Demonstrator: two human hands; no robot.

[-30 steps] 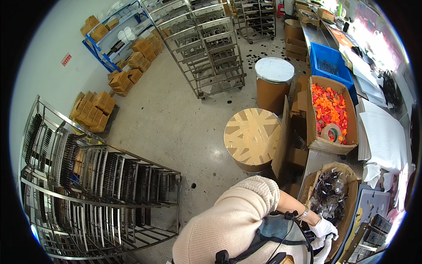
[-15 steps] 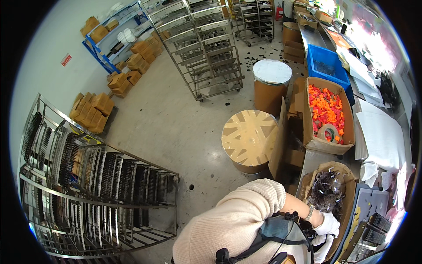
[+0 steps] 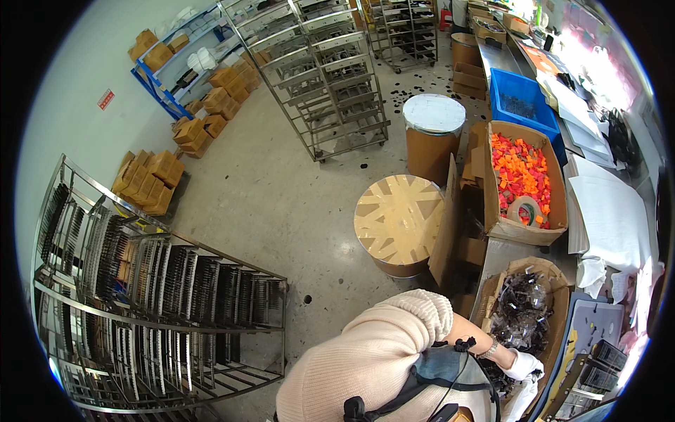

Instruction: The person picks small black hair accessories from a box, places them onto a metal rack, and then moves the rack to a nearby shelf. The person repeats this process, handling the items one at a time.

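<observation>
My left hand (image 3: pixel 524 366), in a white glove with a wristwatch above it, reaches over the near end of a cardboard box (image 3: pixel 555 273). Inside the box lie many small dark and clear plastic pieces (image 3: pixel 522 309), partly in a clear bag. My right hand (image 3: pixel 519 399), also white-gloved, shows just below the left at the picture's lower edge, very close to it. The fingers of both hands are too hidden and small to make out, and so is anything between them. Dark pieces lie right beside the left wrist.
A box of orange and red plastic parts (image 3: pixel 519 169) with a tape roll (image 3: pixel 524 210) stands farther along the bench, before a blue bin (image 3: pixel 498 91). Round drums (image 3: pixel 399 221) stand left of the bench. A metal rack (image 3: pixel 162 316) fills the lower left. Black trays (image 3: pixel 605 362) lie at right.
My left hand has turned slightly and dropped a little, closer to the right hand. The view has shifted very slightly. The boxes and racks stay in place.
</observation>
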